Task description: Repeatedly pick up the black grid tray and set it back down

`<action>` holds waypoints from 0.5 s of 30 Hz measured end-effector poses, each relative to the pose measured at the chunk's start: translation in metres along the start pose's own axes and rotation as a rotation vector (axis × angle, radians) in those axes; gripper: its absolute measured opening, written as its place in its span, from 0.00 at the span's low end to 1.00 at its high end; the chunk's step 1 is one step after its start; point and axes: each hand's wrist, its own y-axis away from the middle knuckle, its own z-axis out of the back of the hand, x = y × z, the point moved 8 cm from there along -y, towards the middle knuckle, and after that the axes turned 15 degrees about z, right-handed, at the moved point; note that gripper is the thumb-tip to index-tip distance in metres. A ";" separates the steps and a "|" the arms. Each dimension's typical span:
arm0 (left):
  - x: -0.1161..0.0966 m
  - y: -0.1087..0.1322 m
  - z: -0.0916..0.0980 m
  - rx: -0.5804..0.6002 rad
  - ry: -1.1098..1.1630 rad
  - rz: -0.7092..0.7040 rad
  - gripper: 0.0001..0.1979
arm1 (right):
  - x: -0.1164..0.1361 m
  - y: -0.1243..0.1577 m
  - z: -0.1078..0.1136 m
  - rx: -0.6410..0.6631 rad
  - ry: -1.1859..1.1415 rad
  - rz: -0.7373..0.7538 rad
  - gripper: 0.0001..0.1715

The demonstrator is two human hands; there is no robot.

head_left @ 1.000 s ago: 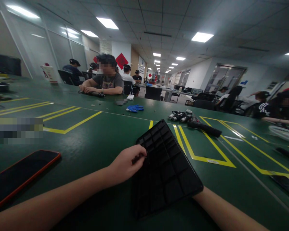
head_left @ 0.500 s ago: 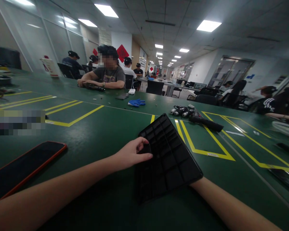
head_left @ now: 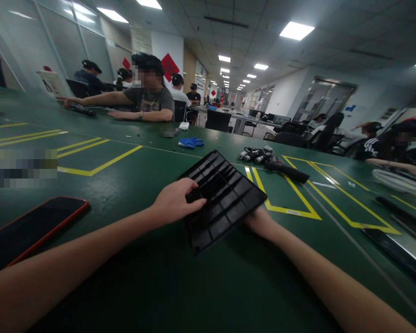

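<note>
A black compartment tray (head_left: 225, 185) is held tilted above the green table, its gridded open side facing up toward me. My right hand (head_left: 261, 221) grips it from below at the right side, with most of the fingers hidden behind the tray. Over its left part lies my left hand (head_left: 175, 199), with fingers curled and the thumb bent toward them inside a compartment. Something dark shows between that thumb and the fingers, but I cannot make out what it is.
A phone with an orange edge (head_left: 38, 231) lies at the left. Farther off are a blue glove (head_left: 191, 142), several metal-ended black parts (head_left: 254, 155) and a black handle-like piece (head_left: 287, 171). Yellow tape (head_left: 118, 159) marks the green table (head_left: 135, 286). A co-worker (head_left: 150, 95) sits opposite.
The tray has shifted left and lies flatter, with both hands moving along with it. More of my right hand shows. Across the table, the co-worker's arm has stretched out to the left.
</note>
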 end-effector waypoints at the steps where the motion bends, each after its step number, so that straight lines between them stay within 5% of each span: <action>1: 0.009 -0.008 0.010 -0.051 -0.039 0.040 0.18 | -0.011 0.003 0.011 -0.004 0.053 -0.039 0.30; 8: 0.097 -0.050 0.088 -0.305 -0.346 0.439 0.23 | -0.090 0.048 0.113 -0.043 0.606 -0.487 0.31; 11: 0.117 -0.047 0.103 -0.322 -0.462 0.471 0.25 | -0.102 0.065 0.123 -0.001 0.628 -0.551 0.29; 15: 0.117 -0.044 0.103 -0.219 -0.603 0.418 0.28 | -0.106 0.071 0.121 0.052 0.703 -0.559 0.28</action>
